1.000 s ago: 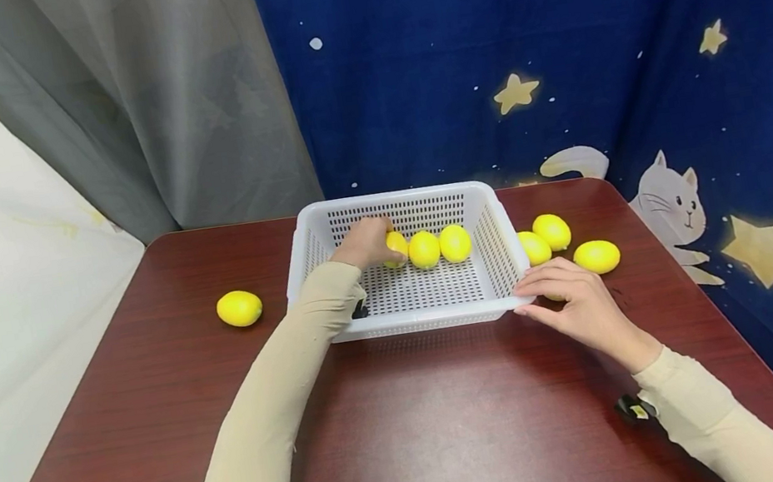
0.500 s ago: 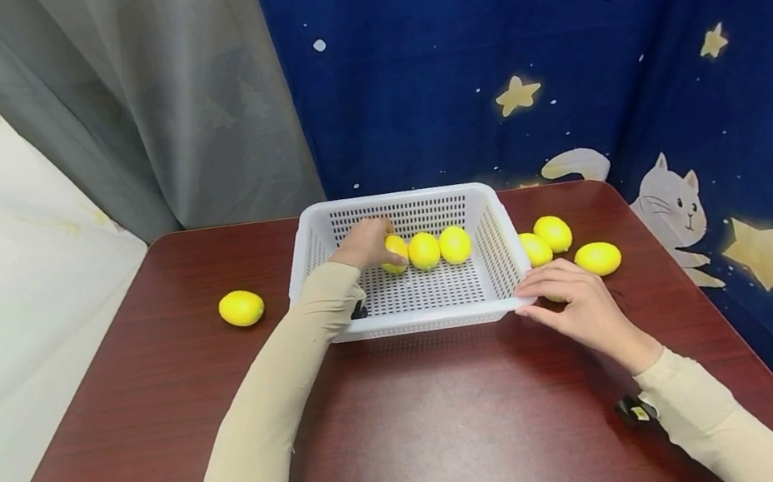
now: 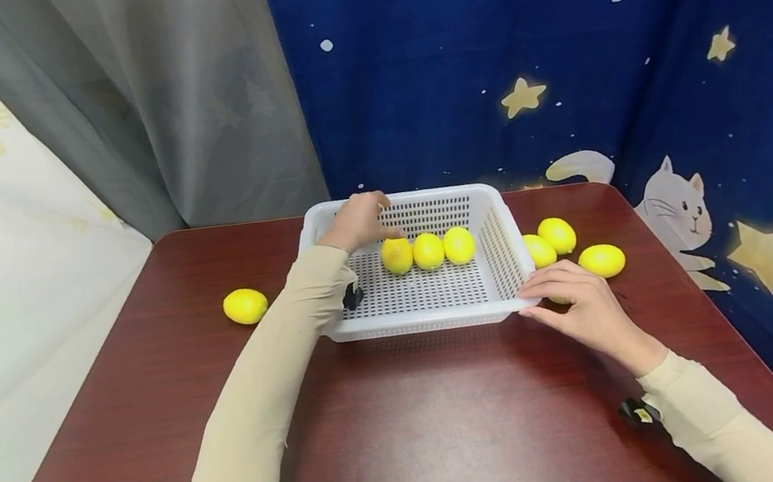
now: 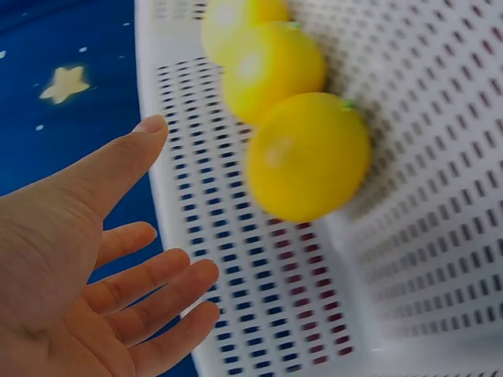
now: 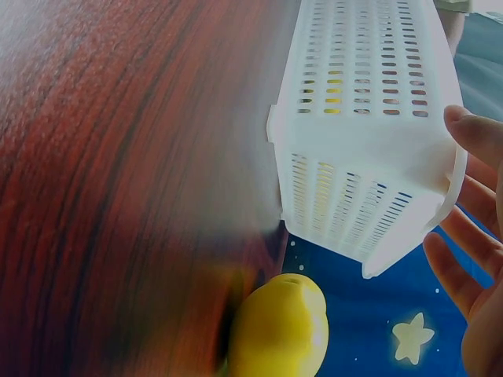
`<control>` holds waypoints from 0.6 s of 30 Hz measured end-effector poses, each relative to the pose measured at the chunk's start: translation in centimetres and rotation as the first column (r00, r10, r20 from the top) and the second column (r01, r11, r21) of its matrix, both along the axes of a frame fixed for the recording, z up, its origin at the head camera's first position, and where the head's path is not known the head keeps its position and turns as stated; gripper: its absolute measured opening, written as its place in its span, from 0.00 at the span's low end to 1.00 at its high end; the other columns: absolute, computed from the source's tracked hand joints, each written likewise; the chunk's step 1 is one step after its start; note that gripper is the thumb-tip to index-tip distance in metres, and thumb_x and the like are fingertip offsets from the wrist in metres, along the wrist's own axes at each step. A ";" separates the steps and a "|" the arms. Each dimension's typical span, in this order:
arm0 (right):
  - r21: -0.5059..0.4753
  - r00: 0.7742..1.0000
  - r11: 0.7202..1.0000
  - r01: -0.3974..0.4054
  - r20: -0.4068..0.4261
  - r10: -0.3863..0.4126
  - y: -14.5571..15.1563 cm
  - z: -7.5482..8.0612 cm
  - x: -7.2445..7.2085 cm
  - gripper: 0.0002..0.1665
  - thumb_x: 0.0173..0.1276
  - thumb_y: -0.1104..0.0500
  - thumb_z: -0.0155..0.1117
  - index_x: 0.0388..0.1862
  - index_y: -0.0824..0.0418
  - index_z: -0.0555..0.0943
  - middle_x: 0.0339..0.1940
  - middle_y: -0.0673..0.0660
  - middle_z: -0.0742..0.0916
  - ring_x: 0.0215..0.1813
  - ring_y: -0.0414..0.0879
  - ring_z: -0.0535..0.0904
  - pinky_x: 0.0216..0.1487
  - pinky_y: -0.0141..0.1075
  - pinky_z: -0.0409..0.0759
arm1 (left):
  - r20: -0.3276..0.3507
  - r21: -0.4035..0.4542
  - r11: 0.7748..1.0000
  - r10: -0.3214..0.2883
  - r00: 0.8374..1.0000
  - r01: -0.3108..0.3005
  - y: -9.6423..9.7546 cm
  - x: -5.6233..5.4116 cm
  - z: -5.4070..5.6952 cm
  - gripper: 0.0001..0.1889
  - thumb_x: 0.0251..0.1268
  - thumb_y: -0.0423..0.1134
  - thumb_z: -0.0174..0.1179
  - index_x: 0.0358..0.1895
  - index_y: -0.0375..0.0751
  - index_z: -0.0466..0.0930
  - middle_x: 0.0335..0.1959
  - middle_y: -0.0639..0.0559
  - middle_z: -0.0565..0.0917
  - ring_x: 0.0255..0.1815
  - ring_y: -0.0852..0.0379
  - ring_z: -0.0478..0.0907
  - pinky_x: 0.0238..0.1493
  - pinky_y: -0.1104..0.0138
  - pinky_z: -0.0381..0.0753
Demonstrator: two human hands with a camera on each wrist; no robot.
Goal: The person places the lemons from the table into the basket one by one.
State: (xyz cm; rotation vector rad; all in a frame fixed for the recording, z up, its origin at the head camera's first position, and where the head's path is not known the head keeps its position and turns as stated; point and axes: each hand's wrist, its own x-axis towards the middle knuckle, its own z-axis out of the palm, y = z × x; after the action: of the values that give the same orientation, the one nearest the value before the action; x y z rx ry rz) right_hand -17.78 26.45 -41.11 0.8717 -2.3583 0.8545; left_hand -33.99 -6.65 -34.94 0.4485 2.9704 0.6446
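A white perforated plastic basket (image 3: 437, 317) stands on the table with three lemons in a row inside it. My left hand (image 3: 359, 222) is raised over the basket's left part, with nothing in its grasp. Thumb and fingers are spread apart in the left wrist view, beside the nearest lemon (image 4: 308, 157). Under that hand in the head view sits the leftmost lemon (image 3: 397, 257); the middle lemon (image 3: 429, 251) and right lemon (image 3: 459, 245) adjoin it. At the basket's front right corner my right hand (image 3: 579, 303) holds the rim (image 5: 454, 184) between thumb and fingers.
Several lemons (image 3: 601, 262) lie on the table right of the basket, one partly hidden behind my right hand. A single lemon (image 3: 245, 306) is at the left. Curtains (image 3: 418, 59) hang behind the far edge of the dark red table (image 3: 433, 436).
My left hand has let go of the leftmost lemon and lifted up and back from it. The right hand keeps its place on the rim. The head view has shifted slightly.
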 end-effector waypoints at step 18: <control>-0.002 1.000 1.000 -0.001 -0.005 0.001 -0.1 -0.1 0.0 0.23 0.42 0.62 0.84 0.41 0.54 0.90 0.40 0.48 0.91 0.50 0.43 0.79 0.58 0.16 0.66 | -0.080 0.070 0.995 0.073 0.994 -0.067 -4.2 1.3 3.1 0.36 0.55 0.53 0.71 0.65 0.40 0.73 0.62 0.40 0.80 0.59 0.45 0.79 0.59 0.54 0.81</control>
State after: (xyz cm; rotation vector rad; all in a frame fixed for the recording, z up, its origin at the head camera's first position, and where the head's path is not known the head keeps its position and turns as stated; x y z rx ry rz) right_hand -17.77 26.35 -41.20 0.8739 -2.3528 0.8537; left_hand -32.65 -10.82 -31.89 0.3864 3.0620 0.7525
